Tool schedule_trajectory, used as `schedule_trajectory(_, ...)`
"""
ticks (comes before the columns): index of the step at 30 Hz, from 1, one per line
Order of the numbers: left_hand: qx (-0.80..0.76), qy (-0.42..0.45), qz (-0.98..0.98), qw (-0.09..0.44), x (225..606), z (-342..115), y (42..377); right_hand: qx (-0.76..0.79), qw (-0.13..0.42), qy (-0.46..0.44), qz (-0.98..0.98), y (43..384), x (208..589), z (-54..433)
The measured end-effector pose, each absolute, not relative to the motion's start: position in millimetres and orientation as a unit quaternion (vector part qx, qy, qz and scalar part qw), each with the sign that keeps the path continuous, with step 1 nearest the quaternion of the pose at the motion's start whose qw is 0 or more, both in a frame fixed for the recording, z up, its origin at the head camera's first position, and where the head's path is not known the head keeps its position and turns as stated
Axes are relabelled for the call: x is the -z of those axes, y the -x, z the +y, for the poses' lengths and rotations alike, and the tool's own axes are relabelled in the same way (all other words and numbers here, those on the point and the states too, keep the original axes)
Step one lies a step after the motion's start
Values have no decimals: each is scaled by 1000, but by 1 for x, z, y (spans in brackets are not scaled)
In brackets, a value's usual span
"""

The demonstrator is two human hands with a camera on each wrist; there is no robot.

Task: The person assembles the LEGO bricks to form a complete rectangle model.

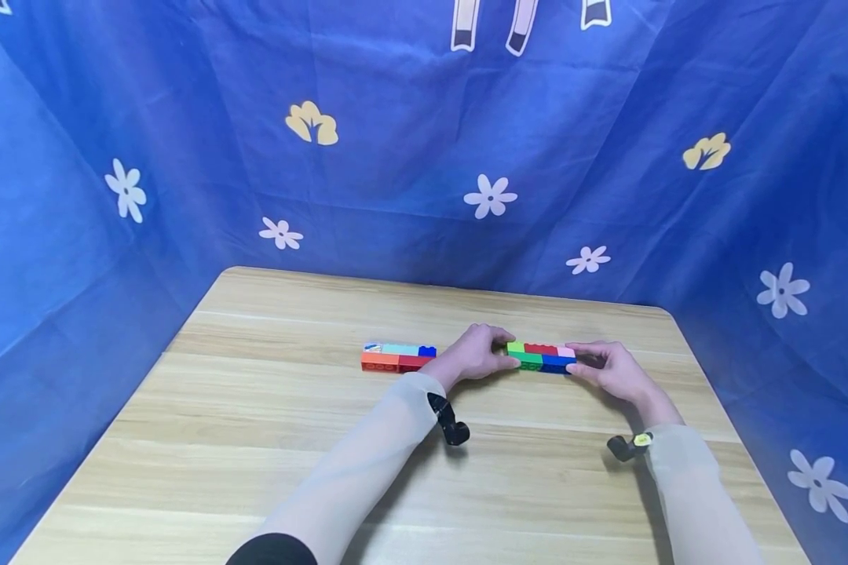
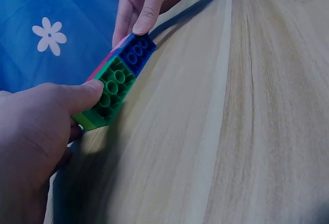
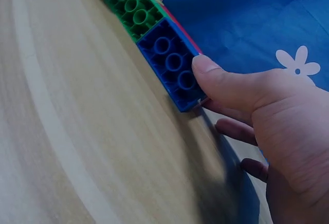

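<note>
A joined strip of toy building bricks, with a green brick [image 3: 134, 11] and a blue brick [image 3: 172, 59] side by side, lies between my hands. Its hollow undersides with round tubes face toward me. Behind them, lime, red [image 1: 540, 348] and pink bricks form the other layer. My left hand [image 1: 475, 353] pinches the left end, its thumb on the green brick. At the right end my right hand [image 1: 611, 373] pinches the strip, its thumb on the edge of the blue brick. The strip is close over the tabletop, and its far side is partly hidden by fingers.
Left of my left hand lies a second brick strip, with an orange brick [image 1: 379, 362], a dark red one, light blue and blue ones behind; my left wrist overlaps its right end. Blue curtains [image 1: 396, 196] enclose the wooden table [image 1: 254, 439] at the back and sides.
</note>
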State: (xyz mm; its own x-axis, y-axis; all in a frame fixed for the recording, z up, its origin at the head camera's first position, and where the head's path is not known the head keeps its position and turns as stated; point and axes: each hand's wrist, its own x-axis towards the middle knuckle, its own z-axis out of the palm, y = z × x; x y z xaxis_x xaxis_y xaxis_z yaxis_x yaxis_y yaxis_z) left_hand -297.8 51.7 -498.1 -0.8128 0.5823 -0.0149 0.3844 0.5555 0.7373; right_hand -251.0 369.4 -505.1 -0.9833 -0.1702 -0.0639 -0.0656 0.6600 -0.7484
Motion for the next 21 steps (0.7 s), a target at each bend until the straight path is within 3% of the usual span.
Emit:
schedule_trajectory(9,-430,-267,854,122,483,40,302,427,37,86,899,259,498,370)
schedule_trajectory(21,-372,-289,882,-19,436,-20,293,408,-106,156,893,246,471,342)
